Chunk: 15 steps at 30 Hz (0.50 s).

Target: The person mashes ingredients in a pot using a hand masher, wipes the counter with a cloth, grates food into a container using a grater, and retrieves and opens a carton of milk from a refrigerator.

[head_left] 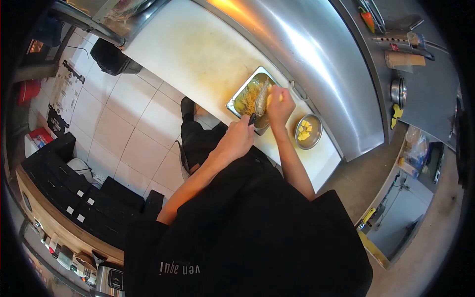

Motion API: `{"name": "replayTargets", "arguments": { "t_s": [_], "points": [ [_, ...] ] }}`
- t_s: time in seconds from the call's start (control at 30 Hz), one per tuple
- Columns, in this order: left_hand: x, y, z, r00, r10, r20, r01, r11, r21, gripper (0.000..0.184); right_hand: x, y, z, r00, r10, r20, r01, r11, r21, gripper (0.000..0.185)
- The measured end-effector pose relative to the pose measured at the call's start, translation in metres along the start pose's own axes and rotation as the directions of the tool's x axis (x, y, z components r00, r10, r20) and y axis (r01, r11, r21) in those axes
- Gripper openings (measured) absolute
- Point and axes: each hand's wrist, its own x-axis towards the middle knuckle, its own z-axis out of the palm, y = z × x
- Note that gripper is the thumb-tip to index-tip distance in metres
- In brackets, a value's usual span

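My left hand point(239, 138) is closed on the black handle of a metal grater point(262, 99), which slants over a rectangular metal tray point(236, 101). Yellow shreds point(251, 97) lie in the tray. At the upper side of the grater, my right hand point(282, 105) is closed around a yellow piece point(269, 100) and presses it near the grating face. Just right of my right forearm stands a round metal bowl point(315, 140) with several yellow chunks point(305, 129) inside.
The tray and bowl stand on a long white board point(198, 54). Behind it rises a curved stainless steel surface point(307, 44). A black bin point(110, 57) is on the tiled floor at left. Metal containers point(398, 92) sit at right.
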Motion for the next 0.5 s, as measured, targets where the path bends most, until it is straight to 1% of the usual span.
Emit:
{"name": "replayTargets", "arguments": {
  "t_s": [0.03, 0.07, 0.1, 0.13, 0.17, 0.2, 0.23, 0.3, 0.33, 0.4, 0.43, 0.47, 0.5],
  "points": [
    [0.000, 0.000, -0.003, 1.000, 0.004, 0.002, -0.004, 1.000, 0.001, 0.018, 0.007, -0.001, -0.001, 0.980, 0.199, -0.028, -0.191, 0.966, 0.174, 0.023],
    [0.001, 0.001, -0.008, 1.000, -0.005, 0.008, 0.005, 1.000, -0.023, 0.018, 0.011, -0.002, -0.010, 0.940, 0.331, 0.076, -0.327, 0.821, 0.469, 0.022],
    [0.002, 0.002, -0.012, 1.000, -0.014, 0.014, 0.015, 0.999, -0.049, 0.017, 0.014, -0.006, -0.021, 0.942, 0.328, 0.071, -0.321, 0.824, 0.467, 0.022],
    [0.003, 0.002, -0.014, 1.000, -0.008, 0.013, 0.009, 0.999, -0.053, 0.017, 0.016, -0.010, -0.033, 0.870, 0.409, 0.277, -0.488, 0.623, 0.611, 0.019],
    [0.003, 0.001, -0.016, 1.000, -0.007, 0.022, 0.007, 0.999, -0.043, 0.018, 0.019, -0.010, -0.041, 0.764, 0.424, 0.486, -0.636, 0.372, 0.676, 0.017],
    [0.002, 0.001, -0.018, 0.999, -0.007, 0.032, 0.008, 0.999, -0.032, 0.018, 0.019, -0.005, -0.043, 0.779, 0.326, 0.535, -0.627, 0.403, 0.667, 0.024],
    [0.000, 0.002, -0.019, 0.999, -0.007, 0.036, 0.008, 0.999, -0.033, 0.018, 0.017, 0.000, -0.045, 0.779, 0.329, 0.533, -0.627, 0.404, 0.667, 0.024],
    [-0.002, 0.005, -0.022, 0.999, -0.002, 0.046, 0.004, 0.999, -0.035, 0.018, 0.010, 0.001, -0.044, 0.793, 0.310, 0.525, -0.606, 0.497, 0.621, 0.029],
    [-0.002, 0.003, -0.021, 0.999, -0.001, 0.048, 0.003, 0.999, -0.033, 0.018, 0.008, 0.005, -0.043, 0.794, 0.311, 0.523, -0.605, 0.496, 0.623, 0.029],
    [-0.002, -0.004, -0.017, 0.999, 0.011, 0.032, -0.010, 0.999, -0.050, 0.018, 0.003, 0.009, -0.038, 0.918, 0.198, 0.343, -0.377, 0.702, 0.604, 0.037],
    [-0.002, -0.005, -0.014, 0.999, 0.009, 0.034, -0.007, 0.999, -0.051, 0.018, 0.001, 0.007, -0.037, 0.917, 0.200, 0.345, -0.380, 0.702, 0.603, 0.037],
    [-0.003, -0.006, -0.011, 0.999, 0.019, 0.036, -0.018, 0.999, -0.044, 0.018, -0.002, 0.003, -0.035, 0.961, 0.123, 0.248, -0.232, 0.848, 0.477, 0.035],
    [-0.004, -0.005, -0.009, 0.999, 0.028, 0.038, -0.027, 0.999, -0.037, 0.018, -0.004, -0.002, -0.035, 0.986, 0.023, 0.167, -0.076, 0.945, 0.317, 0.032]
  ]
}}
